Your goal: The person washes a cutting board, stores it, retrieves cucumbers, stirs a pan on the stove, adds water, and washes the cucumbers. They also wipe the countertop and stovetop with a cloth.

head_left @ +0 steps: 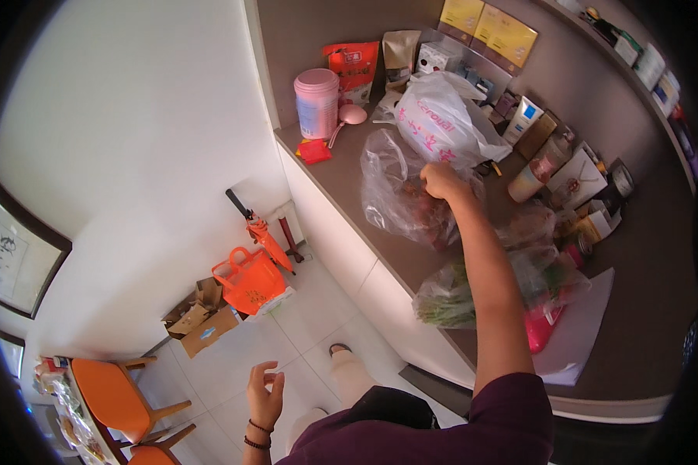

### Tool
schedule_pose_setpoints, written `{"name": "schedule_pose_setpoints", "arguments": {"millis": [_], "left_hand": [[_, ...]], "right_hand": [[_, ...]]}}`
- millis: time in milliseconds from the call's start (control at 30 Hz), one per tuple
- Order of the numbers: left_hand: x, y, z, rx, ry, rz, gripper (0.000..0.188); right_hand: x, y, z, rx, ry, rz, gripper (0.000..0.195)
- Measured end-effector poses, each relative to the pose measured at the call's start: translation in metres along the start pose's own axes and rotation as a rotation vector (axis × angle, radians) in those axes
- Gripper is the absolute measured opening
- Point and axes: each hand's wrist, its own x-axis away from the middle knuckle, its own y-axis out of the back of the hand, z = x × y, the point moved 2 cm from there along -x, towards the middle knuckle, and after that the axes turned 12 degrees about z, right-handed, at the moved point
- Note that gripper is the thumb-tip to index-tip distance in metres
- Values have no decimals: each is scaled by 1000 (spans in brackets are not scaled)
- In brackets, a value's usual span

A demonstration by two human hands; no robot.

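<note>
My right hand [440, 181] reaches over the counter, its fingers curled on the top of a clear plastic bag [384, 195]. Reddish-brown contents show dimly through the film; what they are cannot be told. One loop handle of this bag stands up left of the hand. Just behind it sits a full white plastic bag [436, 116] with pink printing. Under my right forearm lies a clear bag of green vegetables [451, 296], partly hidden by the arm. My left hand [265, 392] hangs above the floor, empty, its fingers loosely bent and apart.
The brown counter [634, 325] carries a pink canister [317, 104], a red pouch [355, 70], a pink spoon [352, 114], a pump bottle [541, 165] and a white tube [522, 121]. An orange tote [253, 285], cardboard box [203, 322], umbrella [267, 238] and orange chair [110, 398] stand left.
</note>
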Motion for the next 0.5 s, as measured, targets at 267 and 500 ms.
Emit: {"name": "schedule_pose_setpoints", "arguments": {"millis": [267,500], "left_hand": [[-31,10,-5,-94,-29,33,23],[-18,36,14,-19,-33,-27,25]], "right_hand": [[14,24,27,-46,188,-51,40],[-5,-18,-39,116,318,-372,29]]}}
